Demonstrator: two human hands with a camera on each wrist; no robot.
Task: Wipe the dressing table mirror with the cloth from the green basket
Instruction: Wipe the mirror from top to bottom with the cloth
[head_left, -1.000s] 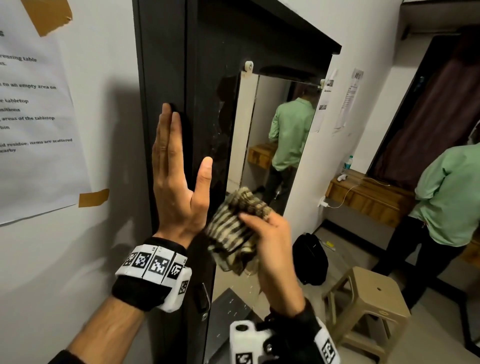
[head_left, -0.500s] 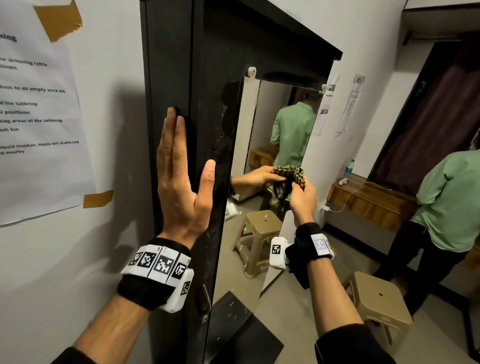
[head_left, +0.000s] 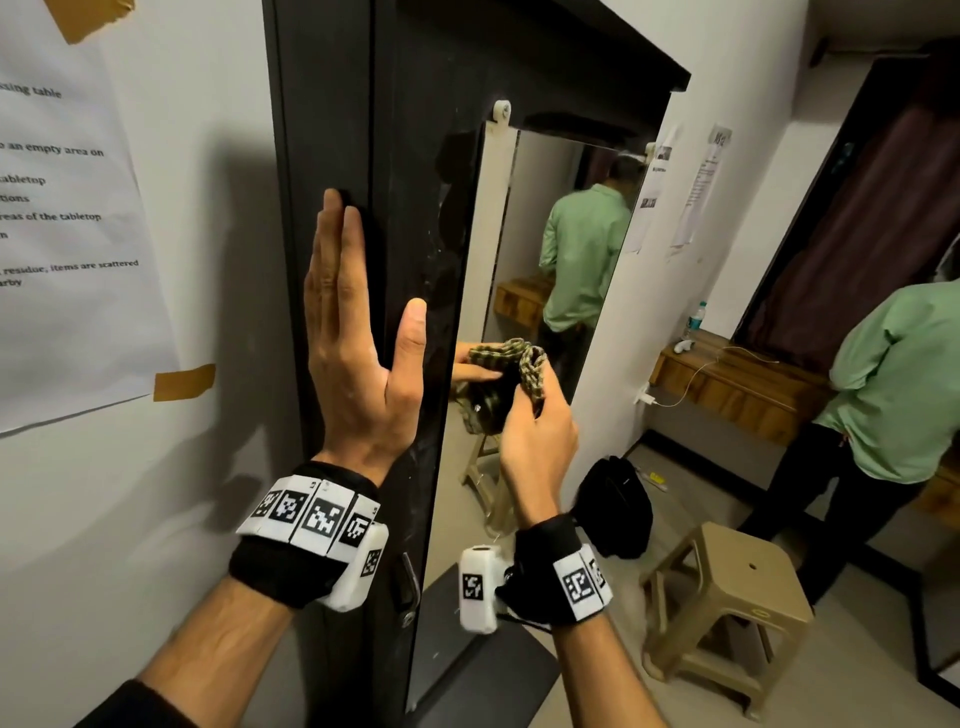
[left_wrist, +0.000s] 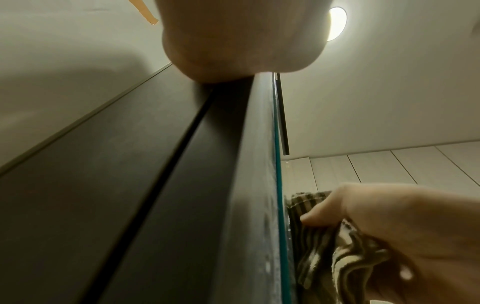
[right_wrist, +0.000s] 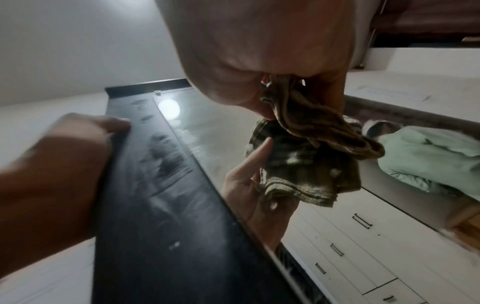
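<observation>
Cloth (head_left: 524, 364) now lower on mirror (head_left: 540, 249)

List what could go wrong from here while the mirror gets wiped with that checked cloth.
1. The cloth is bunched in the right hand, so only a small patch meets the mirror; areas may get missed.
2. The grip looks like a loose pinch; the cloth could slip out.
3. The left hand lies flat on the dusty dark frame and may smear it.

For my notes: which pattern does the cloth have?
The cloth is striped or checked, olive-brown with cream. The right wrist view shows it best.
</observation>
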